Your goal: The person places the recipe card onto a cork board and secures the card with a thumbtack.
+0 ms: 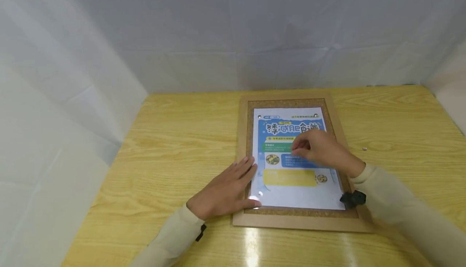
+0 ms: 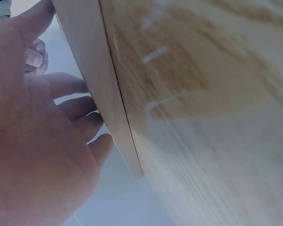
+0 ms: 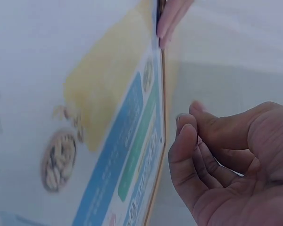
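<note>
A printed sheet (image 1: 298,196) with blue, green and yellow blocks lies on a framed cork board (image 1: 309,212). Silver thumbtacks (image 1: 315,115) sit at the sheet's two top corners. My left hand (image 1: 229,190) rests on the lower left edge of sheet and frame, fingers spread and nearly straight. Over the middle of the sheet, raised off it, is my right hand (image 1: 318,147), thumb and index finger brought together in a pinch. What looks like the edge of a thumbtack (image 3: 180,115) barely shows at those fingertips; most of it is hidden.
Another small tack (image 1: 365,149) lies on the wooden table (image 1: 174,145) right of the board. A white sheet (image 1: 189,68) hangs behind the table and along its left side. A black device (image 1: 353,199) is worn at the right wrist, above the board's lower right corner.
</note>
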